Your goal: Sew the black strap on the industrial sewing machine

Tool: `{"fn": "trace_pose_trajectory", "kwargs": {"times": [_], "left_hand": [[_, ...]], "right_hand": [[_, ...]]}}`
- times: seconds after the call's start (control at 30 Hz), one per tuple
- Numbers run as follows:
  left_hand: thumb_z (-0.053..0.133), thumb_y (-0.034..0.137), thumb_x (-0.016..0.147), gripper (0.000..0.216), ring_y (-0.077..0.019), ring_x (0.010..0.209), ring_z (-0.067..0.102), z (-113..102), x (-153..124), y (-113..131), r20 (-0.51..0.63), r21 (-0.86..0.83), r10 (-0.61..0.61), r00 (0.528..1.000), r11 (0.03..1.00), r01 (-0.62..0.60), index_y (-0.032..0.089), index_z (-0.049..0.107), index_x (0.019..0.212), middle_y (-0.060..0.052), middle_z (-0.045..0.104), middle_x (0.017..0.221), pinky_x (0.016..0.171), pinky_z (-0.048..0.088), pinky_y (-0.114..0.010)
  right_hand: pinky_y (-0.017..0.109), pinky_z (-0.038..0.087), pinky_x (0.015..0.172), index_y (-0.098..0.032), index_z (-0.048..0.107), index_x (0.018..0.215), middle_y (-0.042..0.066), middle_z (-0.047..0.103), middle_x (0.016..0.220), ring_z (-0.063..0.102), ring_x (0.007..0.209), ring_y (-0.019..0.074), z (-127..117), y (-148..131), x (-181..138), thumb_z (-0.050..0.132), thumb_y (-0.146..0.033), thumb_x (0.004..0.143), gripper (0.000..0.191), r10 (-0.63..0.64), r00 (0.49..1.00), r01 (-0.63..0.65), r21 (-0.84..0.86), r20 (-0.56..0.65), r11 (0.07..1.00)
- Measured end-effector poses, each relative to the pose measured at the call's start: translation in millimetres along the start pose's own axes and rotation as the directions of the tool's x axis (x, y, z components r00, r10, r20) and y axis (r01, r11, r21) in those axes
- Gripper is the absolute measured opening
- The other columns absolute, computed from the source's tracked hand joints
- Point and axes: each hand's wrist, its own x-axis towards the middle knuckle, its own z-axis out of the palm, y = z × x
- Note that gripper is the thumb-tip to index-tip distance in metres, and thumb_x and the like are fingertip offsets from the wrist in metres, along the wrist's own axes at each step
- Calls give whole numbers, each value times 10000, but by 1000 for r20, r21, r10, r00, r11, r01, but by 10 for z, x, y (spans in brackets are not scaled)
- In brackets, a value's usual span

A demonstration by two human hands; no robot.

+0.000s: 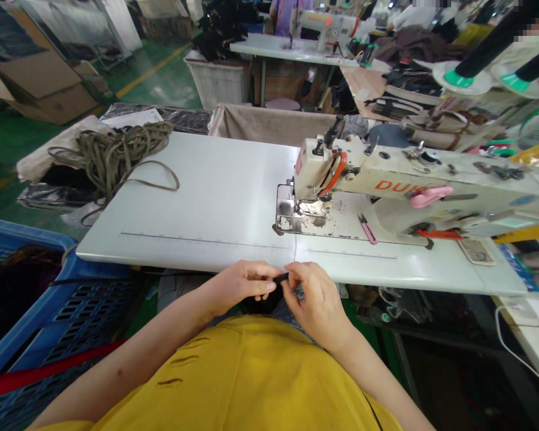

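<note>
Close to my body, at the table's front edge, my left hand point(254, 280) pinches a narrow black strip point(280, 278) between thumb and fingers. My right hand point(312, 296) closes on the strip's other end, its fingertips nearly meeting the left ones. Dark material hangs below the hands, partly hidden by them. A thin dark thread point(295, 242) runs from the sewing machine's needle area down toward my right hand. The sewing machine point(399, 185) stands on the white table point(206, 197) ahead and to the right. Small pink-handled thread snips point(367, 230) lie on its bed.
A heap of olive webbing point(117, 152) lies over the table's left end. The blue basket point(67, 317) with dark cloth stands at my left. Behind the table is a beige cloth-lined bin point(260, 123). Black thread cones point(489, 48) rise at the upper right, and a person sits farther back.
</note>
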Motion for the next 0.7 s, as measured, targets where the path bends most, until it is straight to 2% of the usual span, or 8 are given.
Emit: {"fn": "trace_pose_trajectory", "kwargs": {"times": [0.07,0.2,0.33,0.47,0.63,0.7], "left_hand": [[675,322,874,295,-146,691,553,-2,2,0,7,18,5,1000,1000,-5,188,790,1110,-5,643,759,651,440,-268],[675,313,880,303,-138,691,548,-8,3,4,9,21,18,1000,1000,-18,209,787,1141,-2,658,785,650,436,-264],[663,310,883,263,-139,684,541,-9,5,13,21,47,15,1000,999,-16,180,796,1069,-2,628,753,651,432,-269],[686,321,849,371,-145,692,555,-12,8,1,-14,26,4,1000,1000,-4,192,777,1185,-4,632,788,656,445,-278],[694,323,820,302,-143,691,555,-4,-8,31,-95,-5,-20,995,1000,20,156,778,1057,-1,625,746,647,435,-266],[698,318,809,273,-139,690,549,2,-13,55,-103,-10,-26,994,1000,25,146,770,1010,-1,634,739,645,429,-259]], "right_hand": [[397,552,811,-214,442,1356,64,671,949,637,874,227,6,6,-2,532,-72,986,407,-7,1000,7,16,7,1000],[370,526,733,-207,464,1328,25,639,829,596,758,211,14,14,-10,542,-86,988,370,-5,1000,5,-7,25,1000],[379,532,781,-202,454,1339,49,660,898,614,824,218,19,6,-16,529,-66,986,385,-17,999,17,0,29,1000],[372,512,717,-201,506,1254,19,610,801,575,751,212,-8,2,-13,535,-90,992,286,30,999,-30,4,42,1000],[399,555,839,-221,601,1180,83,672,1040,636,974,231,-78,29,16,541,-115,999,218,137,989,-144,131,59,981],[392,566,849,-227,636,1155,79,686,1056,649,982,223,-90,48,16,563,-131,1009,189,141,989,-148,155,52,977]]}}
